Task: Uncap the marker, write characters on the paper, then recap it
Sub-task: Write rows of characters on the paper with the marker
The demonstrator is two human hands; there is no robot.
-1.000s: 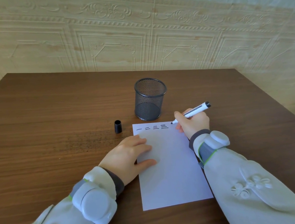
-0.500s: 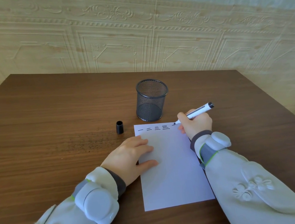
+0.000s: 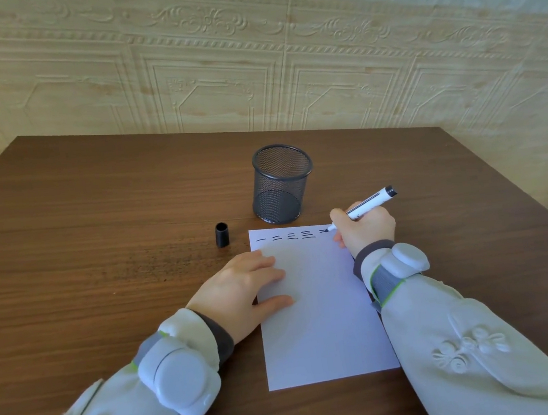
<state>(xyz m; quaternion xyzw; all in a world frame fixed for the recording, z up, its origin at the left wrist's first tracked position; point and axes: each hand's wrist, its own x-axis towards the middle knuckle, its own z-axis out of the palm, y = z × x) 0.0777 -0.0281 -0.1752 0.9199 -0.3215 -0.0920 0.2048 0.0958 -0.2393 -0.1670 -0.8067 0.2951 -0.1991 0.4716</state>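
A row of black marks made of short flat lines can be seen along the top of the white sheet of paper (image 3: 324, 321), which lies on the brown wooden surface (image 3: 98, 246). Small print on the white marker with black ends (image 3: 367, 204) is too tiny to be read. The marker is gripped by the curled fingers of the right hand (image 3: 365, 229), its tip touching the paper's top right corner. The left hand (image 3: 241, 290) is laid flat on the paper's left edge, fingers straight and close together. The small black cap (image 3: 222, 234) stands left of the paper, near the black mesh cup (image 3: 281, 184).
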